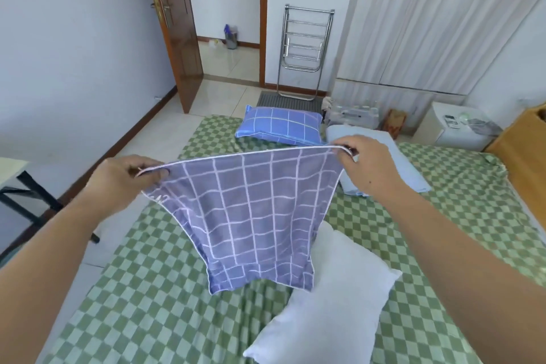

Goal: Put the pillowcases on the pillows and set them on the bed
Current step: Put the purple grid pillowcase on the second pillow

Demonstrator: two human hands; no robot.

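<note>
A purple-blue pillowcase point(254, 216) with a white grid hangs stretched between my hands above the bed point(147, 304). My left hand point(124, 177) pinches its top left corner and my right hand point(363, 165) pinches the top right corner. Below it, to the right, a bare white pillow point(334, 304) lies on the green checked sheet. At the far end of the bed rests a pillow in a blue grid case point(280, 125).
A folded pale blue cloth point(393, 162) lies on the bed behind my right hand. A wooden headboard point(520, 145) is at the right. A metal drying rack point(304, 50) leans by the open door point(177, 32). A desk point(14, 183) stands left.
</note>
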